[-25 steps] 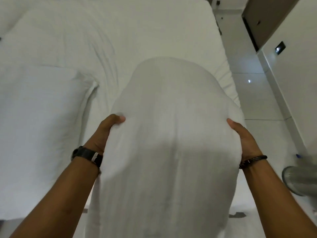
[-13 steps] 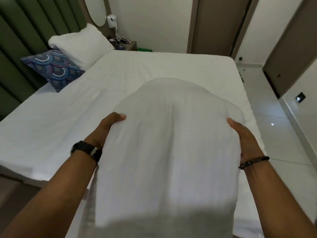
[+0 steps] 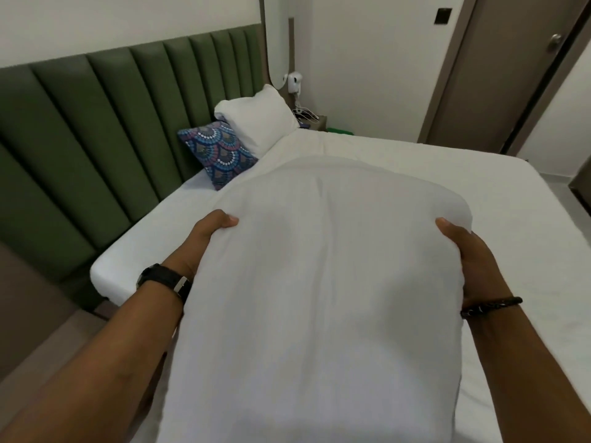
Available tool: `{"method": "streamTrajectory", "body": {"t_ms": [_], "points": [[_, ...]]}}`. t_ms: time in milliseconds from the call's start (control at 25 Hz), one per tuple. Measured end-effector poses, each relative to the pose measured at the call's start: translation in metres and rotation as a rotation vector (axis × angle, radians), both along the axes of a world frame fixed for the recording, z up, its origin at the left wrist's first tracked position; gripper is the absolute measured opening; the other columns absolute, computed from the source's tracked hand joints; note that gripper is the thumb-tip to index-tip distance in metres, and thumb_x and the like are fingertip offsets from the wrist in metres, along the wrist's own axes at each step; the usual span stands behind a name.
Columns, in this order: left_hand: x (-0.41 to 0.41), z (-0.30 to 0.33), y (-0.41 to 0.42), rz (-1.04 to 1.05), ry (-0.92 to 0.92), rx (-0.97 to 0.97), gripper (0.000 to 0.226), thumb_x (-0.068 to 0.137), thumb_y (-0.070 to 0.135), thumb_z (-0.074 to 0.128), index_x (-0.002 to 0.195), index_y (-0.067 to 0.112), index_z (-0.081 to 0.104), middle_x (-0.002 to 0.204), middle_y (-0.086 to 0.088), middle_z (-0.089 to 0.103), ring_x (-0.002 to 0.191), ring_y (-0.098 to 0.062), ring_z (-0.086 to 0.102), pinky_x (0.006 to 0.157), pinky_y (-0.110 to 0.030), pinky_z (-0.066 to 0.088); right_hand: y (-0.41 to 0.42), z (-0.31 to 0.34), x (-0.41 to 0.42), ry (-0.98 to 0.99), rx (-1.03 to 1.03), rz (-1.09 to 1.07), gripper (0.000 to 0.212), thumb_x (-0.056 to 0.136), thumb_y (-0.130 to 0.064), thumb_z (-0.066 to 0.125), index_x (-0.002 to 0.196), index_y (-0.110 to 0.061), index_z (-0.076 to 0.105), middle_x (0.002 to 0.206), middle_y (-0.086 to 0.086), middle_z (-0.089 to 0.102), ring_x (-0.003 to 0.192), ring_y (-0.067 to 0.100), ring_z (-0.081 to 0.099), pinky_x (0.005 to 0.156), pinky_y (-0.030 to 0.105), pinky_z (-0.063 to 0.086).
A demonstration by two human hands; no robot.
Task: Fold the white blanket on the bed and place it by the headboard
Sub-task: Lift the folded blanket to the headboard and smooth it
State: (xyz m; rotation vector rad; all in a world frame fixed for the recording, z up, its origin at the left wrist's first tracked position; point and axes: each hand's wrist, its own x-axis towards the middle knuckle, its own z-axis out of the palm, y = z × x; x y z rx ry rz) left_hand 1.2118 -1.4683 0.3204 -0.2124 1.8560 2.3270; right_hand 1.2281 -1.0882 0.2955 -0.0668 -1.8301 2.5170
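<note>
A folded white blanket [image 3: 319,282], soft and rounded at its far edge, is held above the near side of a white-sheeted bed [image 3: 479,199]. The left hand [image 3: 208,238] and right hand [image 3: 470,260] grip its two side edges (thumbs on top). A bare strip of mattress runs along the padded green headboard [image 3: 96,123], up to a patterned cushion [image 3: 217,151] and white pillow [image 3: 259,119].

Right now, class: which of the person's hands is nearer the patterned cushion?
Left. The left hand grips the blanket edge below the patterned cushion; the right hand grips the opposite side.

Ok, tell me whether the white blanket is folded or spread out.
Folded: the white blanket is a compact bundle, gripped at its sides by the left hand and right hand.
</note>
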Motion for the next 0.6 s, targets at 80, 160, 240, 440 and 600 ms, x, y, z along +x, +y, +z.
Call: {"method": "streamTrajectory", "body": {"t_ms": [80,160,240,440,600], "points": [[-0.021,0.001,-0.047,0.019,-0.024,-0.013,0.023,0.086,0.02,0.046,0.086,0.009,0.066,0.067,-0.006,0.071,0.057,-0.018,0.066,0.053,-0.022,0.053,-0.045,0.003,-0.028,0.016,0.021,0.001,0.039,0.092,-0.032,0.057,0.122,-0.008,0.063,0.103,0.008,0.074,0.091,0.023,0.072,0.067,0.031,0.058],[-0.054,-0.006,-0.09,0.039,-0.056,-0.025,0.035,0.074,0.026,0.052,0.102,0.006,0.062,0.081,-0.012,0.067,0.066,-0.023,0.062,0.064,-0.028,0.051,-0.088,-0.002,-0.065,0.023,0.039,0.015,0.039,0.092,-0.032,0.056,0.123,-0.009,0.063,0.107,0.007,0.074,0.095,0.023,0.071,0.07,0.032,0.058],[-0.09,-0.013,-0.127,0.061,-0.06,-0.059,0.036,0.069,0.027,0.052,0.097,0.007,0.064,0.082,-0.011,0.064,0.065,-0.022,0.061,0.063,-0.027,0.05,-0.126,-0.013,-0.107,0.028,0.056,0.026,0.038,0.093,-0.033,0.056,0.123,-0.011,0.063,0.114,0.009,0.072,0.101,0.024,0.069,0.074,0.032,0.058],[-0.168,-0.015,-0.203,0.095,-0.074,-0.097,0.028,0.073,0.025,0.05,0.058,0.017,0.073,0.062,-0.004,0.068,0.051,-0.015,0.064,0.051,-0.019,0.052,-0.209,-0.029,-0.198,-0.018,0.001,0.07,0.043,0.088,-0.038,0.059,0.125,-0.015,0.063,0.122,0.011,0.068,0.112,0.03,0.064,0.086,0.039,0.056],[-0.229,-0.019,-0.285,0.108,-0.104,-0.113,0.028,0.075,0.024,0.05,0.058,0.019,0.072,0.063,-0.003,0.068,0.051,-0.015,0.065,0.052,-0.02,0.054,-0.287,-0.036,-0.26,-0.068,-0.04,0.119,0.043,0.091,-0.034,0.056,0.13,-0.014,0.058,0.127,0.013,0.064,0.116,0.031,0.061,0.09,0.041,0.053]]}}
